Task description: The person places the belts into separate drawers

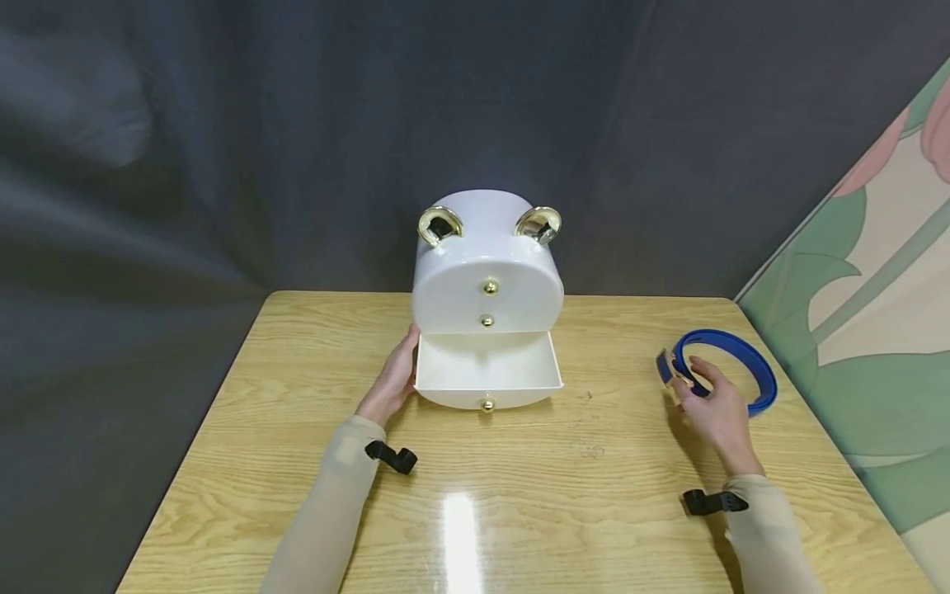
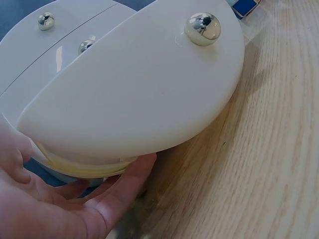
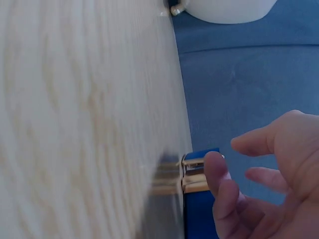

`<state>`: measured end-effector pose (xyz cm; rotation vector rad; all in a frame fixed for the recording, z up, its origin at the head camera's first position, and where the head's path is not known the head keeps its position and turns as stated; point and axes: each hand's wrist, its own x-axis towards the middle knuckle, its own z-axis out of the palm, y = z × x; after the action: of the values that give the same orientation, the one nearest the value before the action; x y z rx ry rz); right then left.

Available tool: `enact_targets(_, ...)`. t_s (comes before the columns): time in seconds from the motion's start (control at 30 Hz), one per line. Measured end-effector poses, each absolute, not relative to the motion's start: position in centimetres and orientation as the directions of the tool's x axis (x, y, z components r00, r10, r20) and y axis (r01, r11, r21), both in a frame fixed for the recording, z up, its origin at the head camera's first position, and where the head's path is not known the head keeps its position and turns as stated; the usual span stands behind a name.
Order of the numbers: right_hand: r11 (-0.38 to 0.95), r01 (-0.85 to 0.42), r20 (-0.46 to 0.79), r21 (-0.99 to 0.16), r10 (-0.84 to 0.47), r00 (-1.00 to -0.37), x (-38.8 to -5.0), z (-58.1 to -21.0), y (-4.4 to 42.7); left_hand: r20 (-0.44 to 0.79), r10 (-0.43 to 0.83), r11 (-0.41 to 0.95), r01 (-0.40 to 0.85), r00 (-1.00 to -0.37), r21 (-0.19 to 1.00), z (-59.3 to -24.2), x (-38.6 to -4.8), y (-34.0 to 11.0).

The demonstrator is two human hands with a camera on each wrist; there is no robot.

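Note:
A white rounded storage box [image 1: 487, 289] with gold knobs and two gold ear-like rings stands at the table's back edge. Its bottom drawer [image 1: 488, 363] is pulled out, and no contents show inside. My left hand [image 1: 393, 381] rests against the left side of the box, beside the drawer; in the left wrist view its fingers [image 2: 132, 186] lie along the curved side, partly hidden. At the right lies a coiled blue belt [image 1: 735, 342] with a gold buckle [image 3: 195, 181]. My right hand [image 1: 718, 412] is over the buckle end, thumb and fingers apart, with fingertips close to the buckle.
The wooden table [image 1: 579, 495] has rounded far corners. A dark curtain [image 1: 475, 99] hangs behind it, and a floral panel [image 1: 876, 330] runs along the right edge. Each wrist carries a black strap mount [image 1: 392, 456].

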<state>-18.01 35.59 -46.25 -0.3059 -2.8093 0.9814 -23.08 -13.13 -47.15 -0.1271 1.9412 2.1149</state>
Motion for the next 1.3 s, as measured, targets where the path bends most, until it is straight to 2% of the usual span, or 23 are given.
enact_targets(0.27,0.751,0.168,0.024,-0.639,0.237,-0.971,-18.3,-46.5,36.2,-0.239,0.139,-0.079,-0.251,-0.961,0.965,-47.2,-23.0,-13.2)
enact_targets(0.53,0.771,0.221,-0.039,-0.597,0.247,-0.968,-19.0,-47.1,36.4,-0.237,0.145,-0.091,-0.251,-0.961,0.964,-47.1,-23.0,-13.2)
enact_targets(0.8,0.767,0.252,-0.056,-0.591,0.272,-0.961,-19.5,-47.5,36.6,-0.217,0.153,-0.078,-0.231,-0.964,0.970,-47.1,-23.0,-13.2)
enact_targets(1.3,0.755,0.263,0.042,-0.601,0.359,-0.933,-19.7,-48.0,36.4,-0.238,0.145,-0.063,-0.249,-0.960,0.966,-47.1,-23.1,-13.1)
